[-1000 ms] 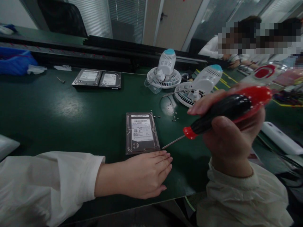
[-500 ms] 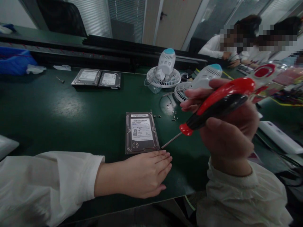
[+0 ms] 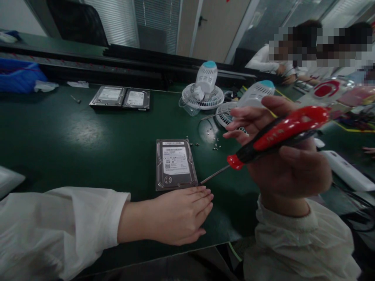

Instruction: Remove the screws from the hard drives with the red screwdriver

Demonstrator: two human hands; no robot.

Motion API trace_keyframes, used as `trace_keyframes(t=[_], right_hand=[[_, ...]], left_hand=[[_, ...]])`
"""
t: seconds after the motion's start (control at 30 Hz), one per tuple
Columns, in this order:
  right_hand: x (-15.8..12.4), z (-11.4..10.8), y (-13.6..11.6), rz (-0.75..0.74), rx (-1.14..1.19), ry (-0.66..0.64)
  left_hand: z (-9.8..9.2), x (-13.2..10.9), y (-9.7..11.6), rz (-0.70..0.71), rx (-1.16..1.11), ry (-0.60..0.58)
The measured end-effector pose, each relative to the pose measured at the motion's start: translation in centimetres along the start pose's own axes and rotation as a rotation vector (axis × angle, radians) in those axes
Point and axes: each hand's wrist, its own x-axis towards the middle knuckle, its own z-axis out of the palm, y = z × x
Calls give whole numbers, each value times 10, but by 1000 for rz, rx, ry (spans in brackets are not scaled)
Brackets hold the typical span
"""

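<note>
A hard drive (image 3: 175,166) lies label side up on the green table in front of me. My left hand (image 3: 175,214) rests along its near edge, fingers stretched out flat and side by side. My right hand (image 3: 288,164) holds a screwdriver (image 3: 278,134) by its red and black handle, thumb below and several fingers lifted off it. The thin shaft slants down to the left, its tip at the drive's near right corner. I cannot tell whether the tip sits in a screw. Several small screws (image 3: 216,143) are scattered right of the drive.
Two more hard drives (image 3: 109,96) lie side by side at the back. White fans (image 3: 206,80) with blue tops stand right of them. A white power strip (image 3: 348,169) is at the right. A blue bag (image 3: 19,76) sits far left. Other people (image 3: 263,58) work across the table.
The screwdriver handle has turned, showing more of its red side, and its back end has shifted right and down. My right fingers and thumb have moved with it. My left hand stays put.
</note>
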Motion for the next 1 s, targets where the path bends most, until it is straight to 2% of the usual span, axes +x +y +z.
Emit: trace_keyframes(t=[0.1,0.23,0.3,0.43,0.63,0.83,0.9,1.0], right_hand=[[-1,3,3,-111,-93,61],[0,3,6,-151,-103,72],[2,0,4,-126,-41,47],[4,-5,1,19,44,-24],[2,0,10,-197,-78,82],[3,-8,5,-3,-8,-48],[3,-6,5,-22,-44,16],[2,-1,9,-162,-113,108]], left_hand=[[0,0,0,-2,-3,-7],[1,-1,0,2,-1,-5],[1,-1,0,2,6,-1],[1,-1,1,0,7,-2],[1,-1,1,4,8,2],[2,-2,1,4,18,-9],[4,-2,1,3,14,-8],[-1,0,2,-7,-67,3]])
